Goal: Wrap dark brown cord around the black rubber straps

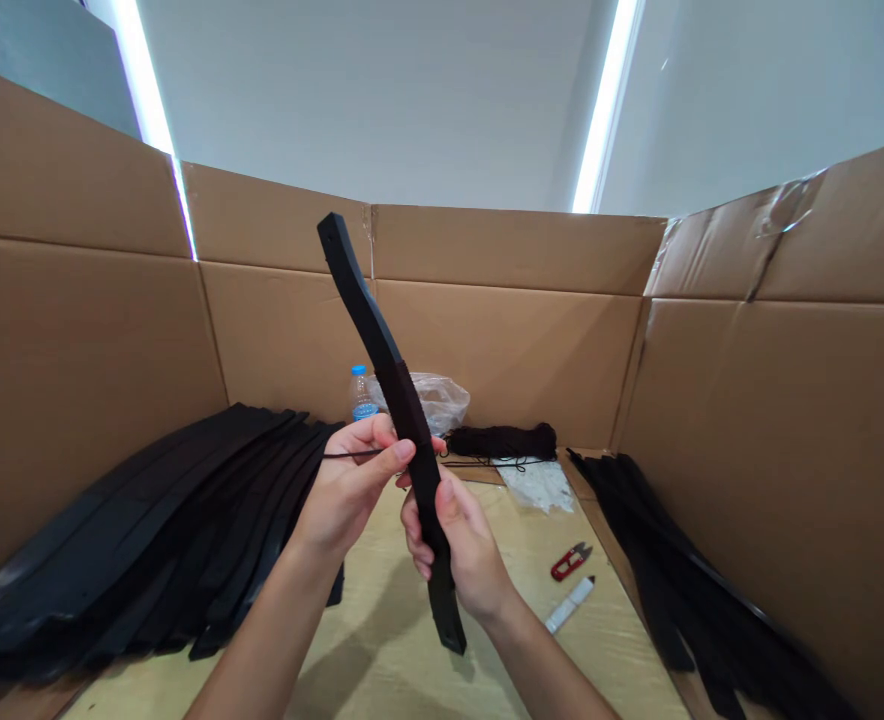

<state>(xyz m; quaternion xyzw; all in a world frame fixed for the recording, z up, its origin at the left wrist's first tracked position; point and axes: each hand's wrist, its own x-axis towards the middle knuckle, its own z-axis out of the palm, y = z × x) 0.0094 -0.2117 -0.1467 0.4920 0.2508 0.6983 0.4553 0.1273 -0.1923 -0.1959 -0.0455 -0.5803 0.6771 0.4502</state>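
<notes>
A long, slightly curved black bar (pixel 358 290) is held up tilted, its upper end leaning left, with a small hole near that end. Black cord is wound around its middle in a tight band (pixel 404 400). My right hand (pixel 476 550) is closed around the lower half of the bar. At the lower edge of the winding, my left hand (pixel 348 490) pinches a thin black cord (pixel 350 455), its thumb touching the bar. Part of the cord is hidden by the fingers and the bar.
Black strips (pixel 149 520) are piled at left, more black strips (pixel 682 560) at right. Behind are a skein of black cord (pixel 502 441), a plastic bag (pixel 442 400) and a water bottle (pixel 360 395). Red thread snips (pixel 569 562) and a white marker (pixel 569 604) lie on the board. Cardboard walls (pixel 502 340) surround everything.
</notes>
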